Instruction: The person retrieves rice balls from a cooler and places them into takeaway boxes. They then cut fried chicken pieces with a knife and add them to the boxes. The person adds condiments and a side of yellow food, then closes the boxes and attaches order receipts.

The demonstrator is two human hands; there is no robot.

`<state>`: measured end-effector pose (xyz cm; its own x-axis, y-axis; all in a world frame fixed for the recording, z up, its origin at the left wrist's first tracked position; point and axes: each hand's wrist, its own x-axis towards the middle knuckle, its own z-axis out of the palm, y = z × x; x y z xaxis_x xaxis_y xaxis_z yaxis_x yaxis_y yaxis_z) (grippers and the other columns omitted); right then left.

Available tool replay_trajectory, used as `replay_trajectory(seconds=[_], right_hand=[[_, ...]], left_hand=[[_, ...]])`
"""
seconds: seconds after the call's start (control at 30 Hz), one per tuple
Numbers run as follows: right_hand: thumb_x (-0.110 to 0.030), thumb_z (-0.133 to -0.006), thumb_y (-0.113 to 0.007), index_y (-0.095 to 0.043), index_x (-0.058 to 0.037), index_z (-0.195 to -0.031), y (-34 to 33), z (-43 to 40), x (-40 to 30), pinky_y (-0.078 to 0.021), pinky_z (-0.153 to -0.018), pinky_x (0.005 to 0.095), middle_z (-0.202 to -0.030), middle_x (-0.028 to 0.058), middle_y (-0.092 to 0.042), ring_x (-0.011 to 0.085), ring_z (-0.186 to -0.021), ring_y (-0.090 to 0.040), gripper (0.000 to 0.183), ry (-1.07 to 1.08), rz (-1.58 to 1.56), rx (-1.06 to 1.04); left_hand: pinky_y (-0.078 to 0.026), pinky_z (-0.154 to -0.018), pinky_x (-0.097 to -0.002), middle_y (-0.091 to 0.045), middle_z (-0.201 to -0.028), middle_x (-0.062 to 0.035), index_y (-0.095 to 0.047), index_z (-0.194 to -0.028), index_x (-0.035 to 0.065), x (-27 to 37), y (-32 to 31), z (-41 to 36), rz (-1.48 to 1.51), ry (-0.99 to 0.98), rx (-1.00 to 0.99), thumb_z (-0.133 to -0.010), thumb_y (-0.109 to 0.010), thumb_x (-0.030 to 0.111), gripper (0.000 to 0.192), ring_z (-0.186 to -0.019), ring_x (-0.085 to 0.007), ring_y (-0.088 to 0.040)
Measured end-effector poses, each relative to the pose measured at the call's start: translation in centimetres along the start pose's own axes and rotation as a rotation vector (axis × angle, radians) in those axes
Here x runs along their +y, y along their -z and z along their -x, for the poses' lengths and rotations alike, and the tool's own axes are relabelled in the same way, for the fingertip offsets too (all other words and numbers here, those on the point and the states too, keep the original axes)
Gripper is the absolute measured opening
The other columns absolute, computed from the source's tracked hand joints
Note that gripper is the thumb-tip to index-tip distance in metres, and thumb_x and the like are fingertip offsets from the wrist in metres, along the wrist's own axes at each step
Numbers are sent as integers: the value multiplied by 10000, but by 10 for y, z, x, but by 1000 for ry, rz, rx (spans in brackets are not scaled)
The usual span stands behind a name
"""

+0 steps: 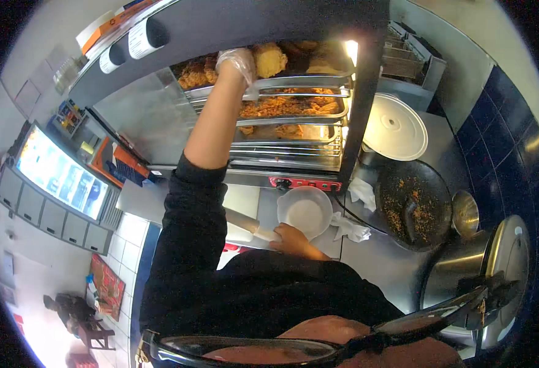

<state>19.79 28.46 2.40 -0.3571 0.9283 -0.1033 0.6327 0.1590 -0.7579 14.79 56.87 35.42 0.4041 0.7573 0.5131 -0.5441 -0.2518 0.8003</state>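
Note:
My left hand [238, 62], in a clear plastic glove, reaches into the top shelf of a lit food warmer cabinet [366, 106]. Fried chicken pieces [196, 73] lie to its left, and a pale yellow fried piece [270, 60] is right beside it. Its fingers are hidden, so whether it grips anything does not show. Lower down, my bare right hand [292, 241] is closed around the pale handle of a broad-bladed knife [244, 221]. The blade points left over a white cutting board [242, 202]. Just beyond that hand stands a white plastic bowl [305, 211].
Lower trays [292, 120] hold more fried food. Right of the cabinet are a round lid [394, 128], a dark pan [414, 207] with crumbs, a metal bowl [465, 213] and a large pot [455, 271]. Crumpled tissues [352, 228] and a cable lie nearby. A person [71, 310] sits far left.

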Motion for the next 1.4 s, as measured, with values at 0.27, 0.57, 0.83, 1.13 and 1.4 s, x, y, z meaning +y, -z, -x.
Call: replay_trajectory(seconds=[0.27,0.57,0.83,1.13,1.4], right_hand=[[-401,-781,-617,-595,10,-1130,3,-3,-2,-445,-932,448,-1138,226,-594,384,-1072,-563,540,-35,-76,-36],[-379,-916,-576,-512,-26,-1198,-2,-13,-19,-466,-839,397,-1062,193,-619,308,-980,-604,456,-56,-323,-102],[-226,-977,-524,-465,-1,-1207,-17,-31,-25,-439,-647,256,-858,41,-554,103,-729,-528,327,-214,-758,-219],[-345,-986,-477,-476,22,-1211,-74,-59,-51,-466,-753,350,-969,167,-588,247,-842,-576,431,-316,-530,42],[-392,-1011,-404,-562,-30,-930,-105,-150,-77,-385,-522,256,-657,18,-496,81,-541,-466,403,-413,-368,53]], left_hand=[[-579,-747,-350,-616,-1095,-164,-470,-1265,-9,25,-19,26,-235,281,206,-1018,-349,230,365,-907,-255,-655],[-537,-576,-255,-603,-840,-88,-512,-1161,-15,73,6,158,-96,448,189,-1008,-400,307,374,-694,-146,-616],[-512,-601,-272,-625,-927,-83,-544,-1172,32,56,164,293,-562,478,427,-967,-505,424,444,-717,-156,-615],[-524,-812,-392,-590,-1156,-143,-504,-1283,111,-148,355,428,-1299,253,-139,-971,-502,333,383,-936,-286,-617],[-462,-854,-459,-600,-1045,-201,-596,-1146,88,-88,368,413,-1546,208,258,-874,-544,177,291,-962,-361,-564]])
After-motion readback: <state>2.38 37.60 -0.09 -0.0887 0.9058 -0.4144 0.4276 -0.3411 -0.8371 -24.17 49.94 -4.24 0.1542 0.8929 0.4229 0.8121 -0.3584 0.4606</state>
